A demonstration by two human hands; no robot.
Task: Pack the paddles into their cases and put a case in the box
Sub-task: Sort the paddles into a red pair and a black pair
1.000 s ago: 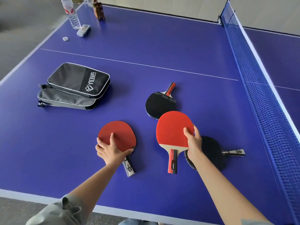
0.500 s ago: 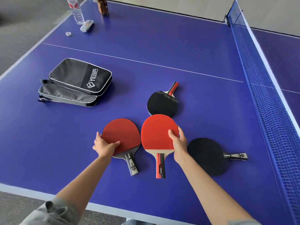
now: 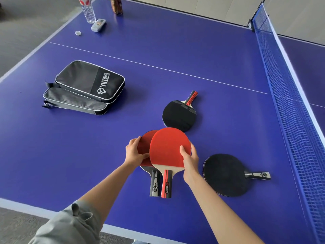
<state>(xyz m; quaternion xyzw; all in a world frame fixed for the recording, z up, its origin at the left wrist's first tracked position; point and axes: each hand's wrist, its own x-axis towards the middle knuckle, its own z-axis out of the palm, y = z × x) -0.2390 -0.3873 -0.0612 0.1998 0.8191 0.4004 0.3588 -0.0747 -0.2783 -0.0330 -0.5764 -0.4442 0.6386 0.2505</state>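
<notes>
Both of your hands meet at the lower centre of the head view, each closed on a paddle blade. Your left hand (image 3: 134, 152) grips the left rim of the darker red paddle (image 3: 144, 147), fingers curled over the edge and thumb on the face. Your right hand (image 3: 189, 160) pinches the right rim of the brighter red paddle (image 3: 167, 147), thumb on top and fingers beneath. That brighter blade overlaps the darker one, and the two handles lie side by side, pointing toward the bottom of the frame.

Just above them, a black-faced paddle (image 3: 180, 116) lies flat on the blue table (image 3: 175, 50), its red-striped handle aimed toward the upper right. Another black paddle (image 3: 226, 175) rests at the lower right, its grey handle pointing toward the net (image 3: 288, 106).

Two dark cases (image 3: 84, 87) lie stacked at centre left, well apart from the paddles, the upper one bearing a white logo.

At the upper left of the frame stand a water bottle (image 3: 88, 10) and a brown container (image 3: 117, 6), with a remote control (image 3: 98, 25) and a small white cap (image 3: 77, 33) nearby.
</notes>
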